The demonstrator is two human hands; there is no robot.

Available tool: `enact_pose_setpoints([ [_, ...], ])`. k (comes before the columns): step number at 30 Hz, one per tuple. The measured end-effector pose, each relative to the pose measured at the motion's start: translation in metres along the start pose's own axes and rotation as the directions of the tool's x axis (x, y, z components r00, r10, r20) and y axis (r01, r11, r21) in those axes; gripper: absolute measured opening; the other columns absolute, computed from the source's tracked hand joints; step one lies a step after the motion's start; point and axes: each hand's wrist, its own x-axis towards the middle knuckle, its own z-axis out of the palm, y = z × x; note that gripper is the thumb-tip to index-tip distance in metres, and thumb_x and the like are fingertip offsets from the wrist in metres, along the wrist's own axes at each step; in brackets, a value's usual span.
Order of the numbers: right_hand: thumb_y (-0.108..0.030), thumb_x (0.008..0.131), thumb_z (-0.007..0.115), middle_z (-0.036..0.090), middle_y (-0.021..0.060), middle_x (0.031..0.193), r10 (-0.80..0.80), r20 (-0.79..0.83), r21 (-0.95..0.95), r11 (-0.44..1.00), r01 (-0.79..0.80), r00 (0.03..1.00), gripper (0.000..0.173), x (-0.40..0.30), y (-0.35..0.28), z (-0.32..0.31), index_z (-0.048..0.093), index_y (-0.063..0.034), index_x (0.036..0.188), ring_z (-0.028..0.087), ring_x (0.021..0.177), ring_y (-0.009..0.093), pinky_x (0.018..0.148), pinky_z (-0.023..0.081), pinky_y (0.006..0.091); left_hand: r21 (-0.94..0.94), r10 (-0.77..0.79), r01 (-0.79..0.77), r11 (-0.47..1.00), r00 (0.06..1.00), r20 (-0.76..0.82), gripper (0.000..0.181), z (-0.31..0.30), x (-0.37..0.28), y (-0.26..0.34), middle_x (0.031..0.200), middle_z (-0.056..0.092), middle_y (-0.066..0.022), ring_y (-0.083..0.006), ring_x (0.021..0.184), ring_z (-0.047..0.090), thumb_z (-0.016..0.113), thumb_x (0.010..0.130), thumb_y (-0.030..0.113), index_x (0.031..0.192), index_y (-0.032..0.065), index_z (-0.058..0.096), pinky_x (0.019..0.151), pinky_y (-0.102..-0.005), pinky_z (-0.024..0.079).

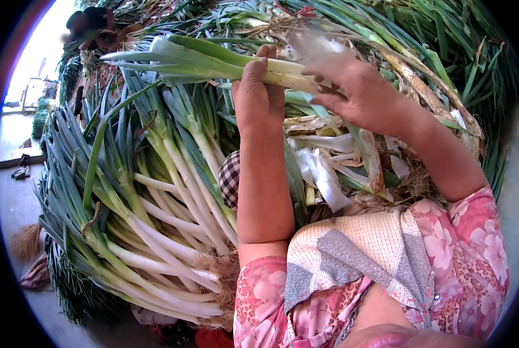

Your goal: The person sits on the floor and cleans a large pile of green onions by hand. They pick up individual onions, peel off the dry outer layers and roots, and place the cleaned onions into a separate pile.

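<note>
My left hand (259, 85) grips two large green onions (207, 65) around their stalks, the leafy ends pointing left. At their white lower ends, the fingers and thumb of my right hand (355, 89) close around the stalks, hiding the tips. A blurred whitish strip (318, 43) shows just above that hand. Below both hands lies a heap of peeled white and brown outer skins (325, 174). Left of my left forearm rests a large pile of green onions (168, 217), their roots (227, 278) towards me.
More green onions (451, 48) are heaped at the back right. A checked cloth item (230, 180) shows beside my left forearm. Another person (92, 28) is at the far left back. A straw-coloured brush-like bundle (26, 241) lies on the grey floor (18, 195).
</note>
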Motion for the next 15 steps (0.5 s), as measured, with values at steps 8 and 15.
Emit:
enact_pose_setpoints([
  [8, -0.013, 0.070, 0.060, 0.061, 0.0119, 0.073, 0.282, 0.336, 0.220, 0.904, -0.366, 0.899, 0.022, 0.013, 0.009, -0.007, 0.062, 0.0011, 0.087, 0.058, 0.066, 0.019, 0.064, 0.045, 0.0296, 0.063, 0.035, -0.032, 0.997, 0.999, -0.041, 0.041, 0.003, -0.006, 0.000, 0.109, 0.050, -0.0189, -0.0269, 0.104, 0.050, 0.046, 0.077, -0.003, 0.113, -0.0087, 0.028, 0.091, -0.0348, 0.043],
  [15, -0.009, 0.070, 0.057, 0.061, 0.0063, 0.069, 0.325, 0.436, 0.308, 0.822, -0.479, 0.839, 0.020, 0.015, 0.017, -0.014, 0.063, 0.0014, 0.086, 0.055, 0.064, 0.010, 0.063, 0.044, 0.0234, 0.061, 0.010, -0.006, 0.998, 0.999, -0.053, 0.043, 0.001, -0.006, -0.002, 0.110, 0.048, -0.0192, -0.0278, 0.105, 0.050, 0.045, 0.078, -0.003, 0.116, -0.0061, 0.026, 0.089, -0.0346, 0.044],
])
